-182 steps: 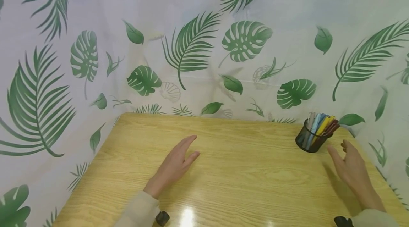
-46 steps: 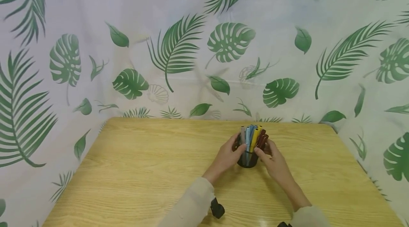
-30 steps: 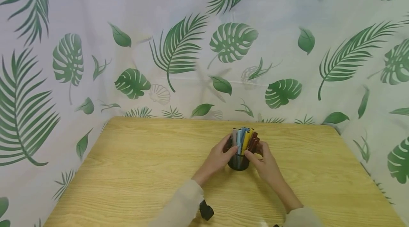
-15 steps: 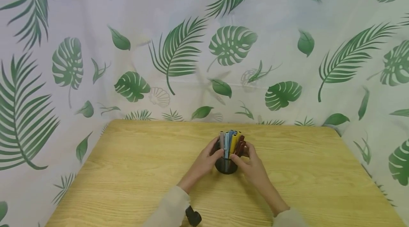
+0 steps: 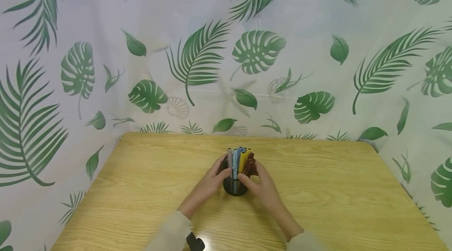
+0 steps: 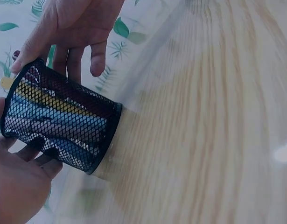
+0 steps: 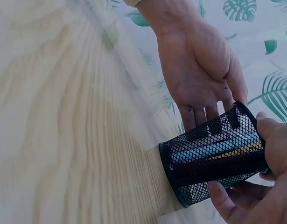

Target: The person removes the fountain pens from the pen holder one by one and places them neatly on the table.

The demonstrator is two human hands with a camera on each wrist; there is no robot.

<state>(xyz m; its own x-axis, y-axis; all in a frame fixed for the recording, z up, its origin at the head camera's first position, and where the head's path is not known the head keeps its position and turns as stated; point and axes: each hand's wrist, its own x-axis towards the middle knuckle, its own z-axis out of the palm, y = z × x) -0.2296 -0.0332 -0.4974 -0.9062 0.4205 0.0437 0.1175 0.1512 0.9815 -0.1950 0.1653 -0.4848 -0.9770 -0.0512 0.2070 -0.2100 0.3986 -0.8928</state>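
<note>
A black mesh pen holder (image 5: 234, 188) stands upright at the middle of the table, held between both hands. Several pens (image 5: 243, 160) in grey, light blue, blue, yellow and dark red stick up from it. My left hand (image 5: 208, 183) grips its left side, thumb near the front of the rim; in the left wrist view its fingers (image 6: 50, 167) curl against the mesh (image 6: 59, 119). On the right side my right hand (image 5: 263, 188) grips it, with fingers (image 7: 221, 195) around the mesh (image 7: 213, 158). Whether the base touches the wood or hovers just above, I cannot tell.
The light wood table (image 5: 339, 200) spreads out on both sides of the holder. Behind it hangs a white curtain (image 5: 212, 0) with green leaf prints. A black strap device (image 5: 195, 242) sits at the left cuff.
Earliest, the holder stood at the right rear with both hands apart and fingers free. Both hands now hold it; over the last second and a half it has travelled left and slightly nearer.
</note>
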